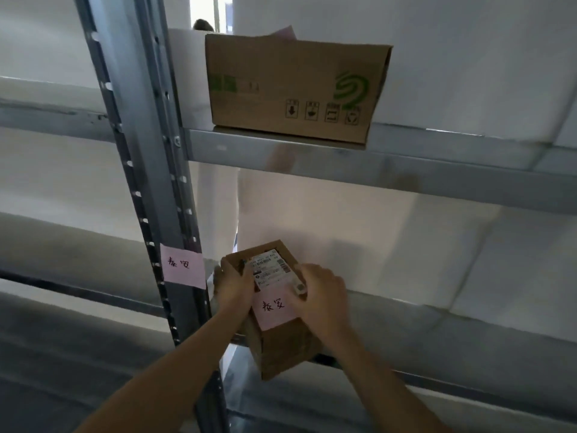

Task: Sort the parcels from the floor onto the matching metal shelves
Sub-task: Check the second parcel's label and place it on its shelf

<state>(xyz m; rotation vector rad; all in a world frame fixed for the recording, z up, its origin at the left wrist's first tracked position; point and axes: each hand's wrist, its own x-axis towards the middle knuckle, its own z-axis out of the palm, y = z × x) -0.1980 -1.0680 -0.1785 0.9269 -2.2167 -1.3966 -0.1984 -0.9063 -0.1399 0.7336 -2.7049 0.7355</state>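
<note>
Head view: placing step, left hand (234, 284) and right hand (323, 295) both closed round small parcel (274, 307) (pink note matching upright's pink label (182, 270)), half onto lower shelf (437, 320); next, probably pushing fully in before letting go.

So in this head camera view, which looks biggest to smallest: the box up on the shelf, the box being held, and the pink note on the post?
1. Box on the upper shelf, clearly largest.
2. Held box, gripped by left hand and right hand; it sits nearer the camera, so its true size is unsure.
3. Pink note on the post, smallest.
</note>
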